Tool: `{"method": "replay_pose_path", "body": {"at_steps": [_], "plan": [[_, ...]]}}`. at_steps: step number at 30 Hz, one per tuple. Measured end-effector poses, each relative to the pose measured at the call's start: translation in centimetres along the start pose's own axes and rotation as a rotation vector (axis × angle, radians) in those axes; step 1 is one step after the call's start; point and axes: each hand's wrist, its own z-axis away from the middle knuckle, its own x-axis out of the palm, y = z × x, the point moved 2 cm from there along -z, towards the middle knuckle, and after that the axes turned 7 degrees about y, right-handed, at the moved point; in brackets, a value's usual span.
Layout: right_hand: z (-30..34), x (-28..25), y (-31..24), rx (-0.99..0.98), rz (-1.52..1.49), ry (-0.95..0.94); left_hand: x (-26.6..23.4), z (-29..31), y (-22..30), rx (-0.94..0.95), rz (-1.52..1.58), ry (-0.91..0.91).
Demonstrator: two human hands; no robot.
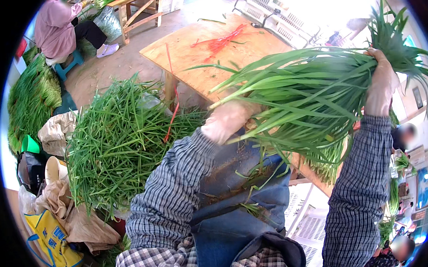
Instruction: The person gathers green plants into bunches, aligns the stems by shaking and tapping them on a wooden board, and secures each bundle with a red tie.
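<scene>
A large bunch of garlic chives stretches across the right half of the view, above the corner of a wooden table. My right hand is closed around the bunch, and leafy tips fan out beyond it at the upper right. Against the other end, among the loose stalks, is my left hand; it is slightly blurred and its fingers are hidden behind the leaves. Below the bunch, a few torn green blades cling to my blue apron.
The wooden table holds red ties. A heap of loose greens stands at left, near a yellow bag. White crates sit beneath the table. A seated person works at far left; others are at right.
</scene>
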Motion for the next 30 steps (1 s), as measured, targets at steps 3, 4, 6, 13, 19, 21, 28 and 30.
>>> {"method": "replay_pose_path", "body": {"at_steps": [3, 4, 6, 13, 19, 21, 28, 30], "plan": [[0.2, 0.7, 1.2, 0.021, 0.053, 0.058, -0.7, 0.9, 0.4, -0.284, 0.552, 0.084], [0.4, 1.1, 1.4, 0.045, 0.03, 0.059, -1.1, 1.0, 0.5, -0.28, 0.502, 0.089], [0.4, 1.0, 1.8, 0.064, 0.084, 0.07, -1.7, 0.9, 0.6, -0.269, 0.407, 0.094], [-3.6, -0.9, 3.5, 0.099, 0.182, 0.026, -0.8, 0.8, -0.4, -0.213, 0.803, 0.109], [-5.7, -1.6, 4.7, 0.182, 0.193, -0.046, -1.4, 2.5, -0.4, -0.353, 0.684, -0.128], [-5.1, -1.2, 5.1, 0.22, 0.104, -0.139, -1.2, 4.0, -0.1, -0.361, 0.859, -0.145], [-1.9, -0.1, 5.4, 0.265, 0.002, -0.349, -5.2, 9.2, -0.3, -0.267, 0.288, -0.076], [-2.9, -1.1, 5.9, 0.106, -0.026, -0.42, -8.6, 11.8, 1.4, -0.517, 0.267, -0.064]]}}
